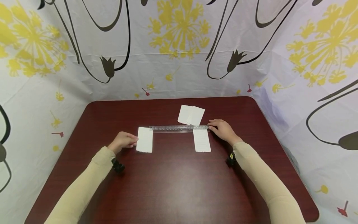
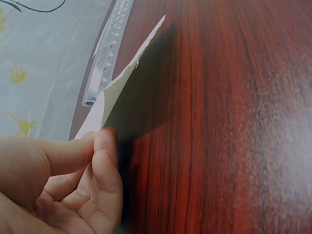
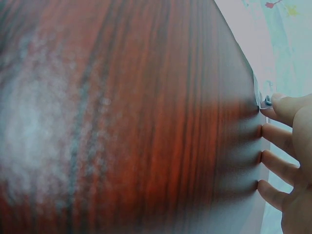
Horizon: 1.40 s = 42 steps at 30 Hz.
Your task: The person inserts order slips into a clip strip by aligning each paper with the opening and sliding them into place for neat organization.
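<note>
Between thumb and fingers, my left hand [image 1: 123, 141] pinches the left edge of a white paper slip [image 1: 144, 141]. In the left wrist view this slip [image 2: 123, 85] tilts up off the table, with a ragged torn edge. A clear plastic ruler [image 1: 173, 128] lies crosswise, its left end overlapping the slip's upper right corner in the head view. At the other end, my right hand [image 1: 222, 130] holds the ruler's tip [image 3: 266, 102] between thumb and forefinger, the other fingertips spread on the tabletop. Under that end of the ruler is a lined paper slip [image 1: 202, 141].
Two overlapping white paper pieces [image 1: 184, 114] lie just beyond the ruler. All this is on a dark red-brown wooden table [image 1: 173, 186] with rounded corners. A white cloth [image 1: 179, 74] with yellow and grey flower prints hangs around the far and side edges.
</note>
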Available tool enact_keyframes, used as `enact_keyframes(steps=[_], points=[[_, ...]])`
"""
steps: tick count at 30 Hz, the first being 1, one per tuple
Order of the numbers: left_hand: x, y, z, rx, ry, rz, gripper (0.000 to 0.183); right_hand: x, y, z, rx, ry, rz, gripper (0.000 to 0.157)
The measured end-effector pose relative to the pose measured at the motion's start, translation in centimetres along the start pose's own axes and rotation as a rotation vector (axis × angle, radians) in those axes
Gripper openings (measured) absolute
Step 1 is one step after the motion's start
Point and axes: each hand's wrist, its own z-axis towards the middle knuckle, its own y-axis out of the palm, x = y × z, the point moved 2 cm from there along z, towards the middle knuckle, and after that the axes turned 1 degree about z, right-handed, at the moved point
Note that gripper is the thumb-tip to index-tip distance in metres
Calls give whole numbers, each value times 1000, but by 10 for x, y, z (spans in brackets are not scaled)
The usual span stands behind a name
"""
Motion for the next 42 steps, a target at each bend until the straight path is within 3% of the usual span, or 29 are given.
enact_keyframes(steps=[42], points=[[23, 21, 1, 8, 40, -35, 30, -1, 0, 1, -1, 1, -4, 38]])
